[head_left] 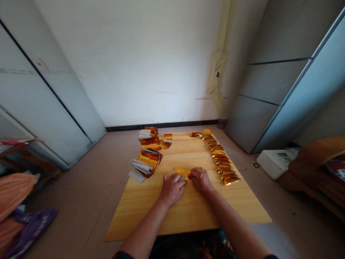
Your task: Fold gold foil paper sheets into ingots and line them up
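Observation:
A small sheet of gold foil paper (182, 172) lies flat on the wooden board (188, 212). My left hand (172, 187) presses on its near left part with the fingers curled over it. My right hand (198, 178) pinches its right edge with closed fingers. The two hands touch over the sheet and hide most of it. A row of folded gold pieces (219, 158) runs along the board's right side. Stacks of gold and white sheets (147, 162) sit at the left.
The board lies low over a tiled floor, facing a white wall. A white box (273, 162) and a wooden chair (318, 162) stand at the right. Orange and purple fabric (18, 212) lies at the left. Grey panels lean on both sides.

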`<action>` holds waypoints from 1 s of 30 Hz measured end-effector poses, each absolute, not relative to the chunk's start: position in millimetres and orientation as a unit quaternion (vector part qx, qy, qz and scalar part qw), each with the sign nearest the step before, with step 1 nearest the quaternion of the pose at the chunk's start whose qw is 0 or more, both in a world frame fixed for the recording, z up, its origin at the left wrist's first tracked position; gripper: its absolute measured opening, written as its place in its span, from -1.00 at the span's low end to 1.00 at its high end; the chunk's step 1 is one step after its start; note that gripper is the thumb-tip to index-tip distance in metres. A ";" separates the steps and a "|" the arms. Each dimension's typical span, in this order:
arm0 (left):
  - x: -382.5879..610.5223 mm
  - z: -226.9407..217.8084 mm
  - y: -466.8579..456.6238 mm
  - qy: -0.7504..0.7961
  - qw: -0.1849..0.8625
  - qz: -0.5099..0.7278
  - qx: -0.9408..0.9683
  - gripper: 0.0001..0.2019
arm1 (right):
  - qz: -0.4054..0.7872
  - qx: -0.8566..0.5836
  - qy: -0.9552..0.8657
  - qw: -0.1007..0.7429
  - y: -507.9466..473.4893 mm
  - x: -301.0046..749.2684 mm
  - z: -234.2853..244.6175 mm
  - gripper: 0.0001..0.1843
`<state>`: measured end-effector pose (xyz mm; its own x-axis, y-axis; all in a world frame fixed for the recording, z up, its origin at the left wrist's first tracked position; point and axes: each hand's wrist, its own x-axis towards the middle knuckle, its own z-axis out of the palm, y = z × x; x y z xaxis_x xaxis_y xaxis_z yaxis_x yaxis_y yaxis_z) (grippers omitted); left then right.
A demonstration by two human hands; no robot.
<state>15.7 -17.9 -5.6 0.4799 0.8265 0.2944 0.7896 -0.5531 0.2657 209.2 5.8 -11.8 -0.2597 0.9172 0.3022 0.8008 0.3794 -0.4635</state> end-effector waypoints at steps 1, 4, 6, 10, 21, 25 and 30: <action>14.6 -4.5 -15.9 0.469 0.052 0.196 0.860 -0.74 | 0.101 -0.542 -0.792 0.263 2.9 208.9 -10.0 -0.77; 12.7 -0.2 -7.9 0.463 0.068 0.193 0.862 -0.83 | 0.076 -0.528 -0.812 0.237 -6.4 205.8 -4.7 -0.79; 13.6 1.9 -2.9 0.464 0.075 0.197 0.861 -0.86 | 0.059 -0.534 -0.816 0.215 -12.4 201.0 -2.2 -0.79; 19.2 1.7 2.4 0.487 0.073 0.215 0.844 -0.90 | 0.033 -0.556 -0.813 0.172 -22.7 186.1 -0.5 -0.79; 16.7 -7.7 5.9 0.500 0.093 0.231 0.830 -0.84 | 0.098 -0.481 -0.851 0.186 -7.1 202.6 3.3 -0.77; 15.3 -8.7 7.4 0.481 0.094 0.237 0.839 -0.84 | 0.073 -0.442 -0.873 0.192 -4.9 215.0 -1.9 -0.76; 12.9 -4.6 10.5 0.465 0.060 0.247 0.848 -0.83 | 0.046 -0.464 -0.864 0.193 -16.9 204.7 -2.8 -0.78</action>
<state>12.9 10.5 -4.6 0.4455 0.8181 0.3636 0.7591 -0.5605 0.3310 204.7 -16.9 -2.8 -0.4960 0.8183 0.2906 0.7830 0.5661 -0.2578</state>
